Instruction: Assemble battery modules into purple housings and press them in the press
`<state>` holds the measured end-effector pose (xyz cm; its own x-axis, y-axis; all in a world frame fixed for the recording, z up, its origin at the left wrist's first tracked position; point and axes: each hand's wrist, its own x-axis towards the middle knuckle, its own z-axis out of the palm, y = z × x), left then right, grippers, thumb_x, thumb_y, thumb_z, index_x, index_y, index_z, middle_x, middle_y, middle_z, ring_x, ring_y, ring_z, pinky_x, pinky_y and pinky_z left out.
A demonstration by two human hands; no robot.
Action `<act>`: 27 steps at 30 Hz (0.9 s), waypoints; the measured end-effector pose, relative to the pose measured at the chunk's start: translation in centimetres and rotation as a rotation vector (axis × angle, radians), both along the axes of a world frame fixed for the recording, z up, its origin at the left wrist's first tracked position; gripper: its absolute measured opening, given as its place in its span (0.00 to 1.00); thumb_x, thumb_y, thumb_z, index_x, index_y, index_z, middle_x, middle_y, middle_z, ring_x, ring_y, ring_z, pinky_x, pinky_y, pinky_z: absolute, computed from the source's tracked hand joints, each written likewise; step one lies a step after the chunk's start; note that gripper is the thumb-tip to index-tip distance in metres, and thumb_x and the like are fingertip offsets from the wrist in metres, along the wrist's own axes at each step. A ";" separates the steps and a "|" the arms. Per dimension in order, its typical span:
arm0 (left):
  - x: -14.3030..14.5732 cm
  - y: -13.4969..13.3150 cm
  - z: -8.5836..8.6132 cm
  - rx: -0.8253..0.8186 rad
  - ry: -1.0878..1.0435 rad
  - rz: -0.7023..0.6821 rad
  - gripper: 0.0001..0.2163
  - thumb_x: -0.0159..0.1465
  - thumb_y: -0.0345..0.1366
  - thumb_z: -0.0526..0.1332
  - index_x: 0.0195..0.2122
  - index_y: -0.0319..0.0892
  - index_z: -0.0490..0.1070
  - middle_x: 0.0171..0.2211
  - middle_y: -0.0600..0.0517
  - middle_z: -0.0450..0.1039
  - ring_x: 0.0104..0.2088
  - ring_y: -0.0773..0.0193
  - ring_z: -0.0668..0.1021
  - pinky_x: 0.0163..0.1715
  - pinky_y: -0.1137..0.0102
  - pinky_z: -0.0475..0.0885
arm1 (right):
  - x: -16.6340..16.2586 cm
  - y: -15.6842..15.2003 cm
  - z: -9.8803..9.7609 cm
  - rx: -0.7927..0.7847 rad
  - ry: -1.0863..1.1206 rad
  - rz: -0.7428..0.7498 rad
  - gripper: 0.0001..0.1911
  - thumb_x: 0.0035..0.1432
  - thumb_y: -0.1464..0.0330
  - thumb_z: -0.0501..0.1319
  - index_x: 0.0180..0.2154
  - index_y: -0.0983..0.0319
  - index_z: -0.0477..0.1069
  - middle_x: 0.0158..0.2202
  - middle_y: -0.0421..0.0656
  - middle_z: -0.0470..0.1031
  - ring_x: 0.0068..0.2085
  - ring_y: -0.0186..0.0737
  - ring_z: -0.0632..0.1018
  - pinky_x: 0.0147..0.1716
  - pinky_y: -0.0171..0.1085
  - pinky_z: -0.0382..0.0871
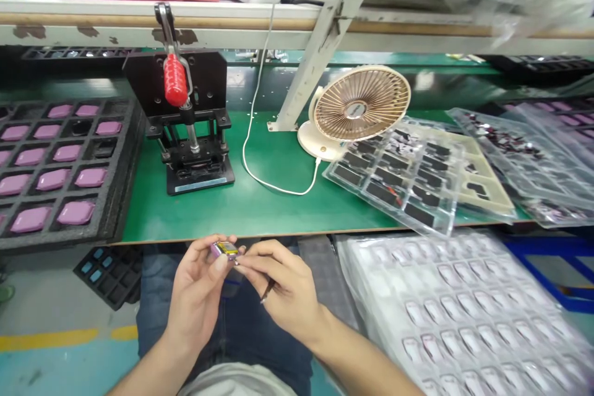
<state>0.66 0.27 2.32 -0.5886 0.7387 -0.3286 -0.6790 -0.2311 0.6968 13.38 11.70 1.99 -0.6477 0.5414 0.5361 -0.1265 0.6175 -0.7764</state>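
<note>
My left hand (197, 288) pinches a small pink-edged part (224, 250) with a yellowish face, held just below the bench's front edge over my lap. My right hand (281, 288) is closed in a pinch, with its fingertips touching the same part, and a thin dark tool (267, 290) lies across its palm. A black hand press (188, 124) with a red handle stands on the green bench (273, 198) straight ahead of both hands.
A black foam tray (55, 167) of pink parts sits at the left. A small beige fan (357, 105) and its white cable stand mid-bench. Clear trays (403, 173) of dark parts lie to the right, and a clear blister tray (464, 315) rests beside my right arm.
</note>
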 end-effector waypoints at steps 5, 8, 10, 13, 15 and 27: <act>0.0 -0.1 -0.8 0.025 0.109 0.017 0.16 0.61 0.32 0.77 0.50 0.46 0.83 0.53 0.45 0.84 0.55 0.52 0.85 0.54 0.64 0.82 | 0.0 0.2 -0.1 -0.001 -0.005 0.012 0.14 0.64 0.77 0.72 0.49 0.58 0.82 0.44 0.45 0.82 0.43 0.37 0.85 0.42 0.33 0.81; -0.1 -0.3 -1.3 0.052 0.161 0.006 0.16 0.63 0.32 0.76 0.51 0.47 0.83 0.54 0.44 0.83 0.56 0.48 0.85 0.55 0.57 0.83 | 0.0 0.3 -0.1 -0.061 -0.006 0.019 0.11 0.64 0.76 0.73 0.47 0.58 0.82 0.43 0.44 0.82 0.43 0.37 0.85 0.43 0.34 0.81; -0.2 -0.4 -1.6 0.065 0.185 0.002 0.16 0.64 0.31 0.76 0.52 0.47 0.83 0.54 0.43 0.83 0.56 0.46 0.85 0.55 0.56 0.83 | 0.0 0.5 -0.1 -0.099 -0.001 0.038 0.10 0.64 0.75 0.73 0.46 0.58 0.83 0.42 0.44 0.81 0.43 0.38 0.85 0.43 0.34 0.81; -0.3 -0.5 -1.8 0.078 0.216 0.012 0.16 0.63 0.31 0.76 0.52 0.47 0.83 0.55 0.44 0.83 0.57 0.45 0.85 0.55 0.59 0.83 | 0.1 0.7 -0.2 -0.072 0.006 0.065 0.09 0.66 0.75 0.72 0.46 0.57 0.83 0.42 0.44 0.81 0.43 0.37 0.85 0.43 0.33 0.81; -0.3 -0.4 -1.9 0.084 0.251 0.028 0.16 0.63 0.30 0.76 0.51 0.48 0.84 0.55 0.46 0.82 0.58 0.46 0.84 0.55 0.61 0.82 | 0.1 0.8 -0.3 -0.027 -0.011 0.060 0.09 0.66 0.74 0.71 0.46 0.57 0.83 0.42 0.44 0.81 0.43 0.37 0.85 0.43 0.33 0.80; -0.2 -0.9 -3.3 0.111 0.369 -0.012 0.16 0.63 0.34 0.76 0.53 0.48 0.86 0.52 0.45 0.84 0.53 0.53 0.86 0.53 0.67 0.82 | 0.4 1.9 0.3 -0.159 -0.206 0.192 0.26 0.65 0.65 0.74 0.61 0.58 0.73 0.53 0.46 0.84 0.51 0.41 0.85 0.53 0.35 0.79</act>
<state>0.46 -0.68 -1.01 -0.6437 0.7652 -0.0140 -0.3902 -0.3124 0.8661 13.78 13.57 2.31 -0.8323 0.4655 0.3011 -0.0587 0.4661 -0.8828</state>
